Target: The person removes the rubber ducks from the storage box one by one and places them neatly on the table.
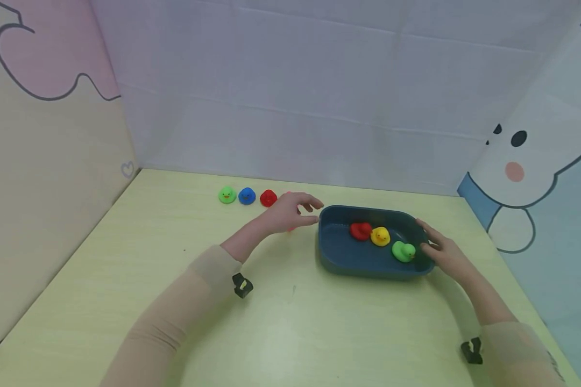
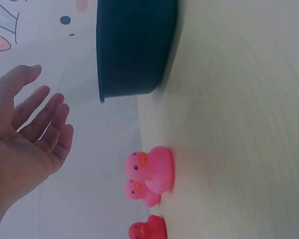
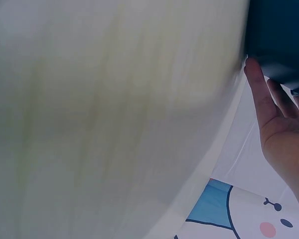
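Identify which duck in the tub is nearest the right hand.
The green duck in the tub, at the end beside the right hand; its red duck and yellow duck sit farther away.

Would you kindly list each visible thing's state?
Blue bin: uncovered
Red toy duck: in bin
Yellow toy duck: in bin
Green toy duck: in bin
Other red toy duck: upright
Other green toy duck: upright
Blue toy duck: upright
Pink toy ducks: upright
Left hand: empty
Right hand: gripping bin
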Tool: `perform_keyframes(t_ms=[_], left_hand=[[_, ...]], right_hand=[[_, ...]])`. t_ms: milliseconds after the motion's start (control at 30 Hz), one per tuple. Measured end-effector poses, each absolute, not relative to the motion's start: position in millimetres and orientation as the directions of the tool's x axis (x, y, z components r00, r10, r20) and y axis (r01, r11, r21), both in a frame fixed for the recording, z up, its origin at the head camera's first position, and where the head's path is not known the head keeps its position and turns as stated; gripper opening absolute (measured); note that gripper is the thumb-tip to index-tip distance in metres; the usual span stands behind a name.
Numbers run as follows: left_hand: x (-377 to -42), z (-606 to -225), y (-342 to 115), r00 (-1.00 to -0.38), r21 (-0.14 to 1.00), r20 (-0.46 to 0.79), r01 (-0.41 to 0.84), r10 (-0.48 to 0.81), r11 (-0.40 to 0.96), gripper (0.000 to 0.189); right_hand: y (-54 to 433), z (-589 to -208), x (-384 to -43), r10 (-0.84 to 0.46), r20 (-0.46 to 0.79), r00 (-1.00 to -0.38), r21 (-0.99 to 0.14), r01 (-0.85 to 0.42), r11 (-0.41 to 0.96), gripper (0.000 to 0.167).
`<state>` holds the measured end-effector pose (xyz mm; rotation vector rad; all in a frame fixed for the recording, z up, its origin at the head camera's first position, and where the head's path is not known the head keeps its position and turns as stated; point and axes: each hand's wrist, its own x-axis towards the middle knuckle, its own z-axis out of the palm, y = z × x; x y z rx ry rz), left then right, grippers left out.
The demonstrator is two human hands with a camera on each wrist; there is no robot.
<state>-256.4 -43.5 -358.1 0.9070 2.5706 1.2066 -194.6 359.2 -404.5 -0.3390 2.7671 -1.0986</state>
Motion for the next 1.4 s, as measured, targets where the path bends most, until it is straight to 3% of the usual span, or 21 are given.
perform_keyframes(t_ms=[600,1000,1400], left_hand=[[-238.0,-358.8,0.6,-0.861,0.817,0.095,0.354,0.499,0.455,0.046],[-235.4,-362.7,26.4,-0.855,0.836,0.076,0.335,0.514,0.434,0.052],[-243.5,-380.7,49.9,-0.844,0.791,0.045,0.357,0.535,0.497,0.052]], right_hand=[[360.5,-403.2,-193.7,-0.254,-0.072,-0.965,-0.692,-0.135,0.709,0.061],[358.1,-399.4,-193.1,-0.263,-0.066,-0.963,-0.678,-0.15,0.719,0.061],[360.9,-404.0,-194.3,-0.263,-0.042,-0.964,-0.703,-0.159,0.693,0.059]])
